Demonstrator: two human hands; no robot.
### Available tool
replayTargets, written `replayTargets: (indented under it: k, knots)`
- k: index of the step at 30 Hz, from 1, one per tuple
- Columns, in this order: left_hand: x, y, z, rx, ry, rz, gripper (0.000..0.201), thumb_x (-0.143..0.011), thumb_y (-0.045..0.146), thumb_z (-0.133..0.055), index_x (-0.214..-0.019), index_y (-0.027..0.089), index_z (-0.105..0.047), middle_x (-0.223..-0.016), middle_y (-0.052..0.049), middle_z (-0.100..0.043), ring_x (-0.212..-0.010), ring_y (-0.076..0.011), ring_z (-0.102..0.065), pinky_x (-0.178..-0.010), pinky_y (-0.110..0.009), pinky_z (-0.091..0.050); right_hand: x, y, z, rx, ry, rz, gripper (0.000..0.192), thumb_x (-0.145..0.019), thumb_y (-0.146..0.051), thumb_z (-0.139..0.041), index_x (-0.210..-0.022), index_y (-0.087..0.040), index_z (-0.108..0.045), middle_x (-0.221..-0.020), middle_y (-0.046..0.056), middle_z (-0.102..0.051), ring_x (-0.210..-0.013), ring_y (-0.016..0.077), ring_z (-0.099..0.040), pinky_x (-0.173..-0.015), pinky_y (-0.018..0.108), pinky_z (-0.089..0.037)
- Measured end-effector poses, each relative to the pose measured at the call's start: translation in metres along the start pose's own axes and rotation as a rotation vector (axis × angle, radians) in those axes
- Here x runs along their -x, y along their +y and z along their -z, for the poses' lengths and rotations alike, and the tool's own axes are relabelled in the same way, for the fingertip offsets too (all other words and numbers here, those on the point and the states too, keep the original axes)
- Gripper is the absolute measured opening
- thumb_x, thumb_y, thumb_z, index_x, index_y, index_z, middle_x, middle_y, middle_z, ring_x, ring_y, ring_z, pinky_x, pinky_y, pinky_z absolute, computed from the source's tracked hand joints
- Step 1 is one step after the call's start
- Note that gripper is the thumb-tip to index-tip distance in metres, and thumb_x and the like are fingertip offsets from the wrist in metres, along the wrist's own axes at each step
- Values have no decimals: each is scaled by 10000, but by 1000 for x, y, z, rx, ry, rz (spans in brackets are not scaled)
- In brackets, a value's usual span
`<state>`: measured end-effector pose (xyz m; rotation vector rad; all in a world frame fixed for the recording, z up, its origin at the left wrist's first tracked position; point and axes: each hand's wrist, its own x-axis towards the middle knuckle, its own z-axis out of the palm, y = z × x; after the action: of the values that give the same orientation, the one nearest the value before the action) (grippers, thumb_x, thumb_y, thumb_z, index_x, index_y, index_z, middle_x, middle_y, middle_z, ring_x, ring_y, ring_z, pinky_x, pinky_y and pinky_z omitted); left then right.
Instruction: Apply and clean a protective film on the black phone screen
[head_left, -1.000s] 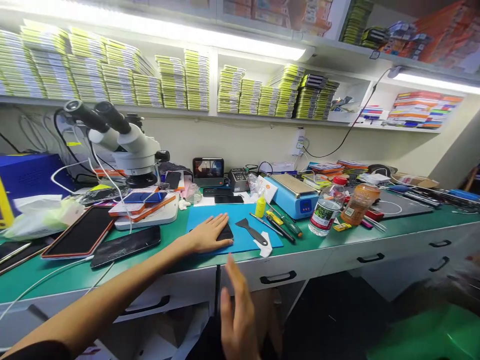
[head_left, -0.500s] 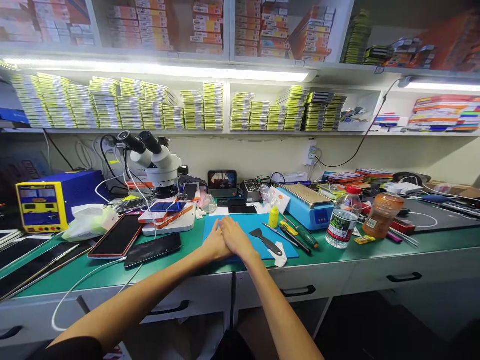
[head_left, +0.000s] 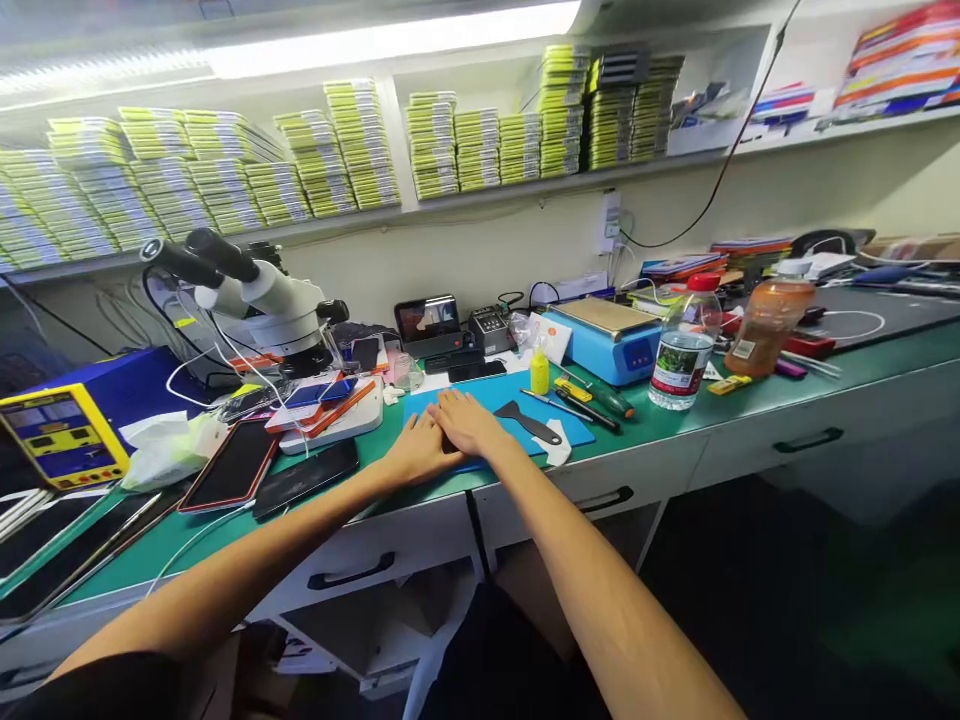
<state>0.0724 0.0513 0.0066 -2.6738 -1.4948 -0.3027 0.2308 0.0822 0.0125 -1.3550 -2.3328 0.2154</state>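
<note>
Blue mat [head_left: 517,400] is pressed under the flat, close-fingered left hand [head_left: 418,452] and right hand [head_left: 466,422], whatever lies beneath the fingers being hidden, so a pinch at its edge is judged needed next.

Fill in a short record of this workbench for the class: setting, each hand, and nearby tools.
Setting: green bench under shelves of stacked boxes
Left hand: flat on the blue mat
Right hand: flat on the mat, touching the left hand
Under hands: hidden
Nearby tools: black scraper, yellow bottle, screwdrivers
Left side: microscope
</note>
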Motion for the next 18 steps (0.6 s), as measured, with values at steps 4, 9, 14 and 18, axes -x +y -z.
replayTargets:
  k: [4,9,14,18]
  knots:
    - [-2,-2,-5,-13,29,-13,531,-1057,467,-753,-1505,212,-629,-1584,-145,-615,-1397,-346,-650,-1162,-616,-577,1,3,-5,7,61,-19,478,-1072,-435,-751,-1488,-219,-658,-1556,132,-652,-1342,323,-690,-1115,584,-605]
    - [-4,-5,-8,-35,59,-37,514,-1058,465,-754,-1487,206,-638,-1551,-142,-637,-1359,-333,-673,-1134,-595,-599,1,2,-9,-7,96,-60,481,-1071,-438,-752,-1489,-219,-659,-1562,133,-650,-1353,327,-684,-1126,591,-597]
    - [-3,-8,-11,-12,54,-55,516,-1057,457,-755,-1493,208,-635,-1564,-143,-628,-1376,-339,-663,-1146,-604,-590,-3,2,-12,-42,66,-97,506,-1067,-447,-753,-1510,-225,-649,-1607,136,-620,-1412,346,-649,-1172,623,-558]
    - [-3,-8,-12,21,35,-80,507,-1060,454,-752,-1489,208,-638,-1558,-141,-633,-1368,-334,-668,-1142,-599,-594,-3,1,-13,-53,59,-121,486,-1072,-444,-748,-1497,-227,-656,-1590,134,-632,-1385,334,-665,-1152,605,-576]
